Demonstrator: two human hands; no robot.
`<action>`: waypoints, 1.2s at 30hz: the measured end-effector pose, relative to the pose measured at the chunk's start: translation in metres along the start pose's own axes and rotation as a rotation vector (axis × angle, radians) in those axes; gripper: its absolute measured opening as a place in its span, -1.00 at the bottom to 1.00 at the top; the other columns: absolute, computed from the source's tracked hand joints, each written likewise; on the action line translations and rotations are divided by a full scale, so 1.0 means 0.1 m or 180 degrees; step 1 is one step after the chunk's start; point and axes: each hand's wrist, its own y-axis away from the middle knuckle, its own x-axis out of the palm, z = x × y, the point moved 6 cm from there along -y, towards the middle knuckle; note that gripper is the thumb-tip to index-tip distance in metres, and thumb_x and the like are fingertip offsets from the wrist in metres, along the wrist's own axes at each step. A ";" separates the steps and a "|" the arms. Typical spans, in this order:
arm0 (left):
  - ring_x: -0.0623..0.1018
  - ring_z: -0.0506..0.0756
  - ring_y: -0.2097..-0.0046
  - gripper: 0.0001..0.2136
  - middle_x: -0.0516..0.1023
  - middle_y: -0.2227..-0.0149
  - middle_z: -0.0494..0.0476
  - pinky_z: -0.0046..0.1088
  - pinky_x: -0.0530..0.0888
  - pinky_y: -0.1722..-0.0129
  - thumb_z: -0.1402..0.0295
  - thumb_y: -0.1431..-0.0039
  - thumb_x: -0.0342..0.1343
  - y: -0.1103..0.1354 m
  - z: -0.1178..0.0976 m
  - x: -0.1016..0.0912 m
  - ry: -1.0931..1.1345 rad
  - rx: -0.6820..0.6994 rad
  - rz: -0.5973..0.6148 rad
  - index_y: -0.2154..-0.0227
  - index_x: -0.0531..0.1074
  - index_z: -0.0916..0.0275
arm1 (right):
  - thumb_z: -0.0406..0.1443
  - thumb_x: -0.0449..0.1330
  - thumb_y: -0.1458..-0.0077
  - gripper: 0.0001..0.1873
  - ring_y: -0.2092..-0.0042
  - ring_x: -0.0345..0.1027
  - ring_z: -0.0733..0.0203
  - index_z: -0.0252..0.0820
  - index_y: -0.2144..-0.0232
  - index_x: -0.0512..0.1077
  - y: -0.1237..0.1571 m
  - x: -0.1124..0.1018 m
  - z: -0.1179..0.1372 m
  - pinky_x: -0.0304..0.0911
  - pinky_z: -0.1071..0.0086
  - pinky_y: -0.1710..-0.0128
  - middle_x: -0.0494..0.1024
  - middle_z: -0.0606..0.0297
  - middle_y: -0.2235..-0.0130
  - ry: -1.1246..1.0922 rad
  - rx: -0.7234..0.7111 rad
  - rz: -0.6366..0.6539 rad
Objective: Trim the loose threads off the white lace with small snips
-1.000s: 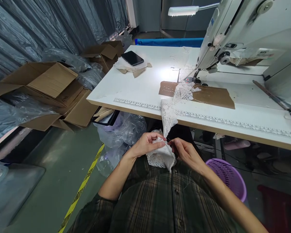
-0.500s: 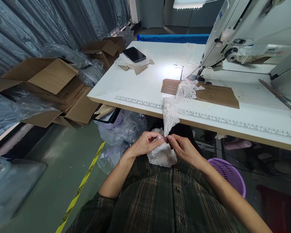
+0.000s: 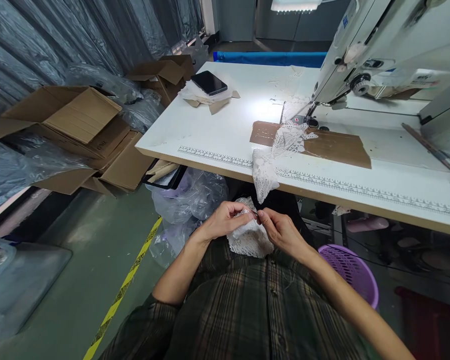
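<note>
In my lap lies a bunched piece of white lace [image 3: 249, 239]. My left hand [image 3: 225, 222] is closed on its upper edge with the fingers curled over it. My right hand [image 3: 281, 232] meets it there, thumb and fingertips pinched on the same edge. Just above my hands hangs the loose end of a white lace strip [image 3: 264, 175]. This strip runs over the edge of the white table [image 3: 210, 130] and up to the foot of the sewing machine [image 3: 378, 50]. I cannot tell whether the strip still joins the piece in my lap.
A brown cardboard sheet [image 3: 333, 147] lies under the strip by the machine. A black phone [image 3: 209, 82] rests at the table's far left. Open cardboard boxes [image 3: 67, 120] and plastic bags [image 3: 191, 197] crowd the floor on the left. A purple basket [image 3: 350, 272] stands at my right.
My right hand has moved left until its fingertips meet my left hand on the lace. The strip's lower end now hangs slightly higher, just above my hands.
</note>
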 end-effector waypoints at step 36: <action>0.51 0.07 0.40 -0.36 0.55 0.40 0.20 -0.42 0.40 0.34 -0.13 0.19 0.31 -0.20 0.09 0.26 0.1860 0.0211 0.0726 0.19 0.50 0.34 | -0.41 0.17 -0.01 -0.91 0.54 0.15 0.38 -0.17 0.50 0.40 0.48 0.20 0.59 0.10 0.47 0.50 0.35 0.44 0.56 -0.0611 -0.0875 0.1071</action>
